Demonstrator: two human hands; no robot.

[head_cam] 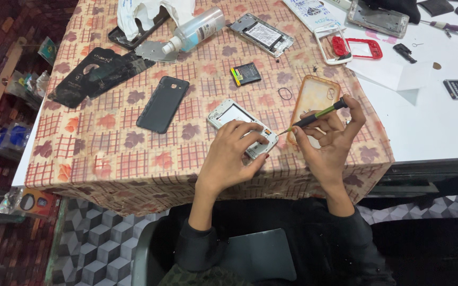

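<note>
The left hand (231,153) is pinning an opened white phone (242,127) flat on the desk (107,153), fingers curled over its lower end. The right hand (332,137) is gripping a green-handled screwdriver (314,115), its tip touching the phone's edge. Seemingly a screw is being worked; next calls for steady tip seating. Nearby are lying 1 black back cover (163,104), 1 orange case (314,100) and 2 loose batteries (245,73).

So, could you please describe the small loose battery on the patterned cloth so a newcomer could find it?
Start at the leaf-patterned tablecloth. Above the opened white phone frame held by the left hand, and right of the black back cover, lies the battery. It is a small black rectangle with a yellow edge, lying apart.
</note>
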